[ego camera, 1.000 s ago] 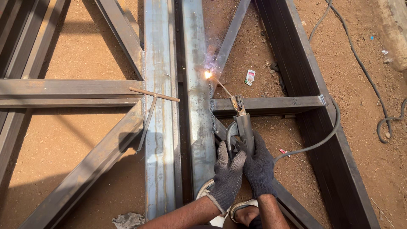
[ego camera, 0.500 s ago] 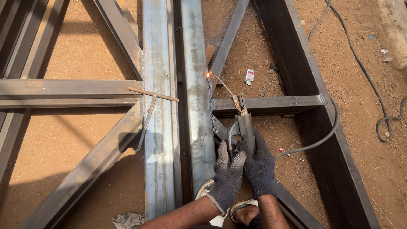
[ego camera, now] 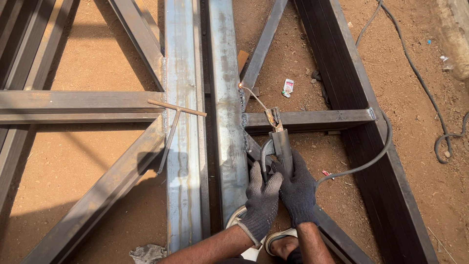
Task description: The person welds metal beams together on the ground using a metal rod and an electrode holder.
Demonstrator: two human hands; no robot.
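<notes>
Gloved left hand and right hand side by side, seemingly clenched.

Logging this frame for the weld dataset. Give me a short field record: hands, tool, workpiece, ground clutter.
left hand: gloved left hand, wrapped on the electrode holder from the left
right hand: gloved right hand, gripping the same holder from the right
tool: electrode holder with welding rod clamped in it; rod tip glowing at the joint
cable: grey cable looping from the holder over the dark beam
workpiece: steel frame of box tubes and diagonal braces, lying on sandy ground
loose tool: chipping hammer resting on the left tube
clutter: small wrapper on the sand
</notes>
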